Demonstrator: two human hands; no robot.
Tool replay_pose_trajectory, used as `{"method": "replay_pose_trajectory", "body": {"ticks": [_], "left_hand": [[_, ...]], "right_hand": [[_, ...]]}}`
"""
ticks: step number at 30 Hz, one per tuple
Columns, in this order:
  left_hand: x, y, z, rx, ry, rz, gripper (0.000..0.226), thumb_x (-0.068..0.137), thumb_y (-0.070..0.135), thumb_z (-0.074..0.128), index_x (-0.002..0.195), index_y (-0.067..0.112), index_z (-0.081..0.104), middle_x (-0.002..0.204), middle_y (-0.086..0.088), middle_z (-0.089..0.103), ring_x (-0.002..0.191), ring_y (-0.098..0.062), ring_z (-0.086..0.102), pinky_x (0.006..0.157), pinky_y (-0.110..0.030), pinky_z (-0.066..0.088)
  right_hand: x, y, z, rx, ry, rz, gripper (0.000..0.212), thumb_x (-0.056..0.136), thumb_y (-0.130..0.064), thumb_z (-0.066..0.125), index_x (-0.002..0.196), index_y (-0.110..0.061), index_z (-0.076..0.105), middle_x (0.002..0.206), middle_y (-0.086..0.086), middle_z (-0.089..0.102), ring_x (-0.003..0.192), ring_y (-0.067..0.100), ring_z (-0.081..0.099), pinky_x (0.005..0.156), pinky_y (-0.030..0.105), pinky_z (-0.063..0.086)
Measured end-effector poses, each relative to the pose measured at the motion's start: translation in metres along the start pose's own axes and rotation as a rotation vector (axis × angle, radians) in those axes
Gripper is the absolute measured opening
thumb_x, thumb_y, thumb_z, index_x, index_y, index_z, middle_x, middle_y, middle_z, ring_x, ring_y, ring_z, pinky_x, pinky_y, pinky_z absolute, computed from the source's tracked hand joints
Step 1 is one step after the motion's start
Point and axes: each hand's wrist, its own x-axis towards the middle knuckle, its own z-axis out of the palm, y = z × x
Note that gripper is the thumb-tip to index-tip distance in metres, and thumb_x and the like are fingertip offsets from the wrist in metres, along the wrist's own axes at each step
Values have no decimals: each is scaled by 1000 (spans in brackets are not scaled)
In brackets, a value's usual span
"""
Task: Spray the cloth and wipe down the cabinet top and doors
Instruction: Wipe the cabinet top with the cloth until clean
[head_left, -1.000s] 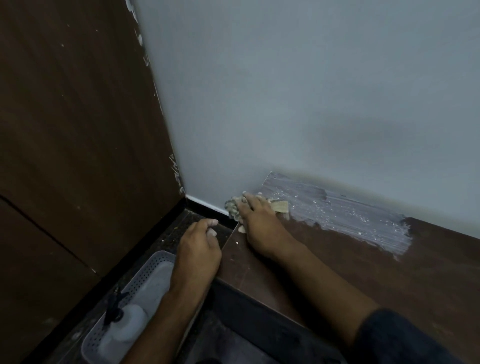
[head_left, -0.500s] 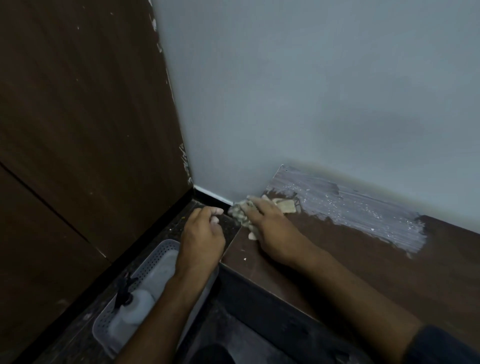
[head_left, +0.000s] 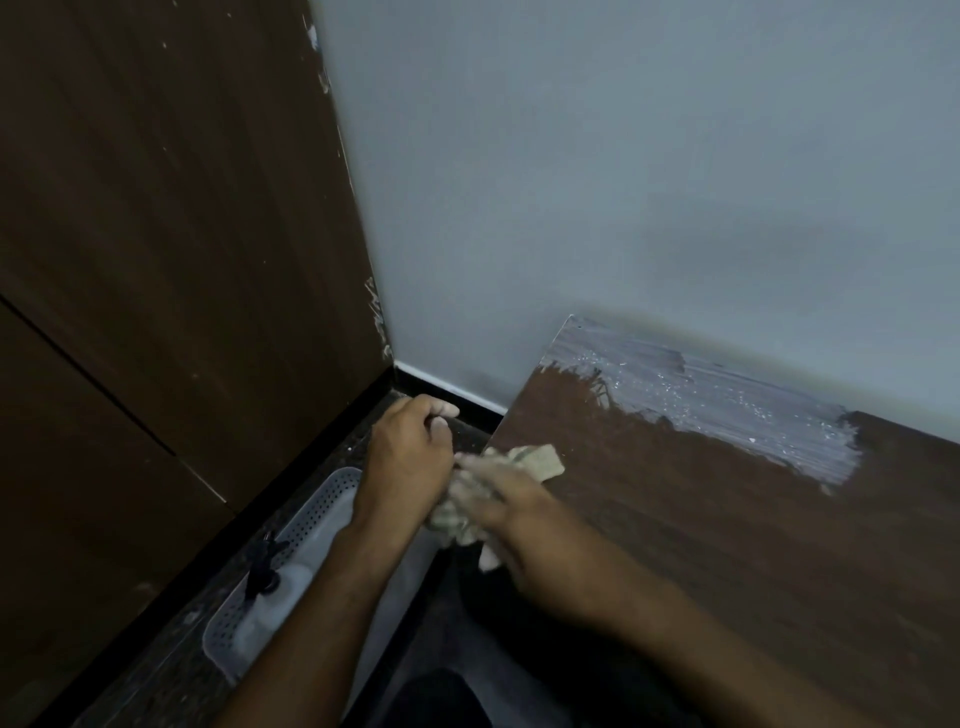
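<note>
Below our left hand (head_left: 410, 457) sits a basket (head_left: 306, 525) with the spray bottle (head_left: 270, 587). Its fingers curl, apparently empty, beside our blurred right hand (head_left: 498, 499), which grips the cloth (head_left: 540, 460) at the cabinet top's (head_left: 701, 530) left edge. Beyond, a grey dusty patch (head_left: 727, 405) by the wall (head_left: 623, 182) looks unwiped; open top lies rightward. Doors aren't visible.

The right hand (head_left: 501, 501), blurred, holds the cloth (head_left: 535, 460) at the left edge of the cabinet top (head_left: 727, 519); the left hand (head_left: 408, 457), fingers curled, is just left of that edge, touching the cloth; a grey smear (head_left: 727, 405) lies along the top's far edge by the wall (head_left: 623, 182); a basket (head_left: 311, 525) with a spray bottle (head_left: 270, 587) sits on the floor left of the cabinet.
</note>
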Motion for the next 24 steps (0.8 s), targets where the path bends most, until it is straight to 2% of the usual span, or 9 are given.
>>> {"method": "replay_pose_trajectory", "body": {"ticks": [1,3,6,9,12,15,19,22,24], "left_hand": [[-1,0,0,7,-8,0,20,91,9,55,96,19,71,105,2,66,98,-14,61,87,-24,45],[-4,0,-1,1,-16,-1,19,92,10,55,97,19,72,104,3,65,97,-13,61,86,-26,48],[-6,0,-2,-34,14,-3,19,93,9,55,99,17,72,105,3,66,97,-12,61,88,-27,49],[0,0,0,-48,33,1,20,91,7,56,98,18,72,104,1,68,96,-12,61,88,-23,47],[4,1,2,-23,11,30,20,90,8,57,95,20,71,102,1,68,93,-12,62,84,-21,44],[4,3,8,3,2,67,18,89,8,58,93,20,71,99,1,67,90,-13,61,81,-20,42],[2,8,20,20,-37,95,18,91,10,58,98,20,71,100,5,64,85,-6,55,76,-12,36],[5,10,30,61,-41,82,9,92,13,57,93,14,66,96,1,61,83,-12,54,72,-21,37],[10,10,33,68,-19,46,10,91,16,57,83,12,59,88,-3,57,78,-19,54,66,-28,38]], "right_hand": [[7,16,-6,23,34,46,50,101,-13,46,149,-27,39,158,0,31,147,17,25,122,36,24],[24,52,-20,-16,114,205,53,100,-12,48,150,-24,38,158,2,31,147,23,26,121,43,27],[38,62,-22,-75,155,364,56,101,-15,50,154,-17,31,162,9,23,150,33,16,124,47,14],[30,18,2,-50,56,164,52,98,-16,52,148,-14,41,157,11,32,146,31,25,123,42,16],[9,-4,10,-34,-17,-36,47,100,-20,47,146,-19,40,159,3,27,148,25,23,122,40,22],[20,37,-8,-52,72,93,55,100,-16,49,152,-24,34,163,2,23,151,24,18,123,40,20],[41,77,-25,-105,171,355,55,103,-18,45,155,-16,27,165,8,17,151,32,14,124,44,14],[28,49,-12,-82,147,212,58,102,-19,45,156,-19,23,165,3,17,153,27,9,125,45,13],[14,36,-11,-65,123,99,56,104,-23,43,156,-20,24,164,0,19,152,20,10,126,34,6]]}}
